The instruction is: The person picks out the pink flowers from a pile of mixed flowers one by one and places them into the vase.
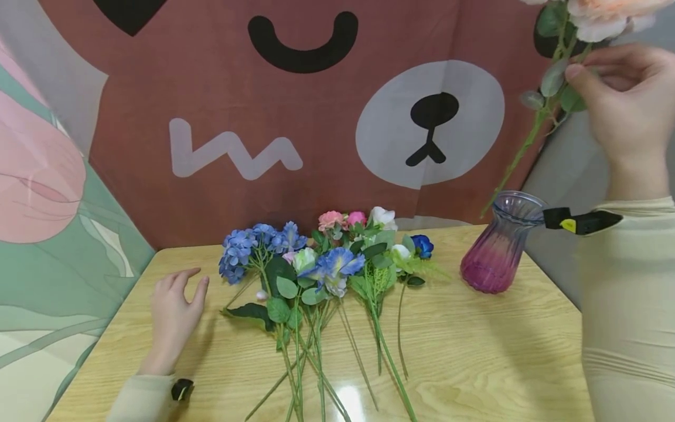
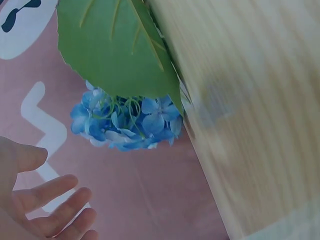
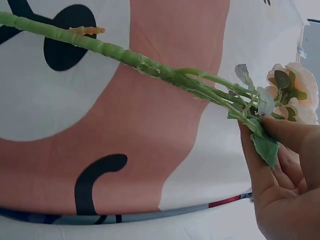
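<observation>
At the upper right of the head view, my right hand (image 1: 627,99) pinches a peach artificial flower (image 1: 606,17) by its leafy stem, between thumb and fingers. Its green stem (image 3: 125,56) slants down, the lower tip near the rim of a glass vase (image 1: 493,258) that fades from clear to pink; whether tip and rim touch I cannot tell. Over the table's left side my left hand (image 1: 176,310) holds nothing, its fingers relaxed. A blue hydrangea (image 1: 237,255) is the flower nearest to it, and the left wrist view shows the hydrangea's large green leaf (image 2: 115,45).
Several artificial flowers lie in a pile mid-table, among them a blue-violet bloom (image 1: 337,266), a coral one (image 1: 331,220) and a dark blue one (image 1: 423,246). Their stems spread toward the front of the wooden table (image 1: 474,363). Behind it hangs a printed cloth (image 1: 211,76).
</observation>
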`<state>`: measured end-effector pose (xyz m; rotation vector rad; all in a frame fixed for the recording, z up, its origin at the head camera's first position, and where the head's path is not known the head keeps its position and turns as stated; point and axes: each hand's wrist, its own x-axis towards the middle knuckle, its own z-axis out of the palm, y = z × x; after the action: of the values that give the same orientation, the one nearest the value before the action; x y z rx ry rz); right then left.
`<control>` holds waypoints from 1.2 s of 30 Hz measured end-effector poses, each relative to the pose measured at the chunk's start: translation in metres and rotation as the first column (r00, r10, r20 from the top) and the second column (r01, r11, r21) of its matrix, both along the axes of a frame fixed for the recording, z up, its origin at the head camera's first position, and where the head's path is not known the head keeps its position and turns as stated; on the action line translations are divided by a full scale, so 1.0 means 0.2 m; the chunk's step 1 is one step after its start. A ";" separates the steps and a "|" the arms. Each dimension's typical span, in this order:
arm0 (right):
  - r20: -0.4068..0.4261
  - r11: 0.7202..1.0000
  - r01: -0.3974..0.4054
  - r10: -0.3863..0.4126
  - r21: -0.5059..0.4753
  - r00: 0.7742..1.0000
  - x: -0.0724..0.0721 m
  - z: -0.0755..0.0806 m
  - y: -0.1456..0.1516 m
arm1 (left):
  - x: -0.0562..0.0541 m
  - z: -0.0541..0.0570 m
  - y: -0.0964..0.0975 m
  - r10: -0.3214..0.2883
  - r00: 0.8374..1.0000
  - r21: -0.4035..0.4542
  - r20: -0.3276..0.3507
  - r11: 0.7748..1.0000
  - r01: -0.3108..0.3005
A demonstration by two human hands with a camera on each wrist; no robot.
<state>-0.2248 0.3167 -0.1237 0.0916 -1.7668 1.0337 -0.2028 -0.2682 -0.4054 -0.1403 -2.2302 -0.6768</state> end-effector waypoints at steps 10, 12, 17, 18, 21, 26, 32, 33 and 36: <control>0.084 0.990 0.093 -0.085 -0.102 0.993 0.02 0.05 0.04 | 0.04 -0.01 -0.08 0.016 1.000 -0.017 -0.010 1.000 -0.016; 0.089 0.989 0.125 -0.118 -0.085 0.989 0.02 0.06 0.05 | 0.05 -0.02 -0.09 0.020 1.000 -0.019 -0.007 1.000 -0.020; 0.127 0.981 0.174 -0.163 -0.083 0.978 0.02 0.07 0.08 | 0.05 -0.01 -0.11 0.031 0.999 -0.016 0.005 0.999 -0.031; 0.131 0.982 0.168 -0.155 -0.091 0.979 0.02 0.07 0.09 | 0.06 -0.01 -0.11 0.034 0.999 -0.017 0.003 0.999 -0.033; 0.141 0.980 0.177 -0.164 -0.086 0.976 0.02 0.07 0.11 | 0.06 0.00 -0.12 0.039 0.999 -0.019 0.000 0.999 -0.039; 0.170 0.978 0.195 -0.180 -0.073 0.969 0.02 0.07 0.14 | 0.06 0.01 -0.14 0.054 0.998 -0.020 -0.014 0.998 -0.054; 0.227 0.972 0.205 -0.176 -0.113 0.958 0.01 0.07 0.16 | 0.06 0.01 -0.17 0.061 0.998 -0.013 -0.017 0.998 -0.062; 0.220 0.972 0.210 -0.184 -0.104 0.958 0.01 0.06 0.16 | 0.06 0.02 -0.17 0.065 0.998 -0.011 -0.014 0.998 -0.065; 0.188 0.974 0.207 -0.186 -0.097 0.964 0.00 0.05 0.17 | 0.07 0.03 -0.17 0.072 0.997 -0.010 -0.011 0.997 -0.072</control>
<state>-0.2250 0.3514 -0.1144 -0.2522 -1.8289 1.0213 -0.1895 -0.3019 -0.4002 -0.0676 -2.2180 -0.6242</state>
